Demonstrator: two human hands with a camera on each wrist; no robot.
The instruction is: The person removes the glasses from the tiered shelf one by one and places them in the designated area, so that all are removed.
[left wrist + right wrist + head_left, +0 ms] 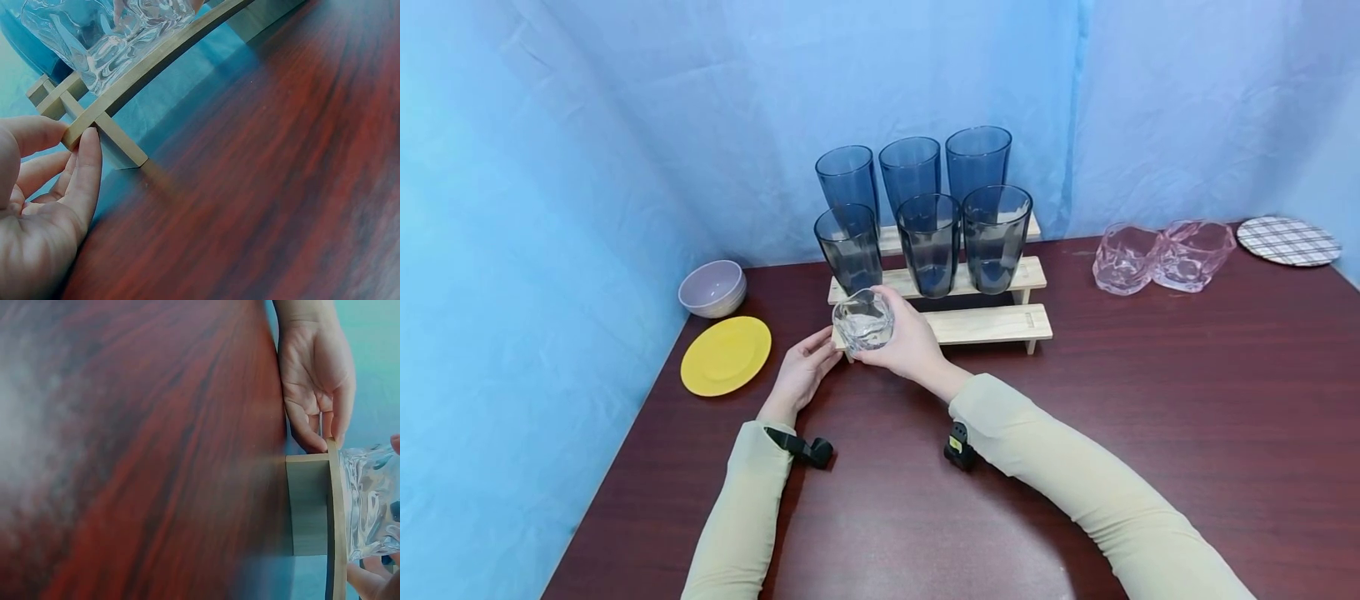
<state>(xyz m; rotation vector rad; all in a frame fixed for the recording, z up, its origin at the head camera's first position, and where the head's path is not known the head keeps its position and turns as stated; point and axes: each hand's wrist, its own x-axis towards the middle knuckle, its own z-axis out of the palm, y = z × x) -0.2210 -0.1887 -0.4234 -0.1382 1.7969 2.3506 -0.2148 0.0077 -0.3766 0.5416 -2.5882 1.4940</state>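
Note:
A stepped wooden rack point(988, 325) stands at the table's middle. On the left end of its lowest step is a clear wavy glass point(863, 321), which my right hand point(906, 342) grips from the right side. Thumb and fingers of my left hand point(47, 212) pinch the left end of that same step, just beside the glass. In the right wrist view, only the right hand's fingertips point(365, 581) show by the glass base. Three dark blue tumblers point(928, 250) stand upright on the middle step, and three more blue tumblers point(910, 167) on the top step behind.
Left of the rack lie a yellow plate point(726, 356) and, behind it, a lilac bowl point(712, 289). Two pink wavy glasses point(1191, 257) stand at the back right, with a checked round mat point(1288, 242) beyond them. Blue cloth point(737, 108) hangs behind the table.

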